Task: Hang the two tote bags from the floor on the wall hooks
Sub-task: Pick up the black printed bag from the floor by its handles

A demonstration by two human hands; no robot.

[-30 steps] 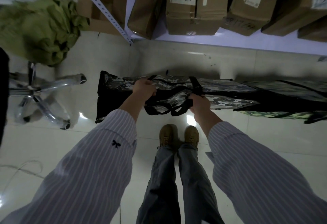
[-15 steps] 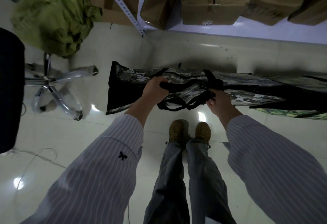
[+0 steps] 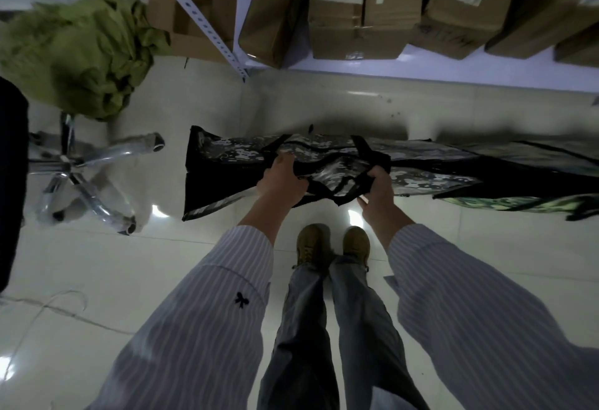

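Tote bag: grey digital-camo fabric, black trim and black strap handles, flattened, held low over the floor at 12 o'clock from the shoes. Left hand and right hand both closed on its handles. Second bag, greenish camo, lies at 3 o'clock.

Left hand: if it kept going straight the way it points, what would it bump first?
The left hand already grips the camo bag, so it would push into that bag first. Beyond it lies the floor; depth is hard to judge.
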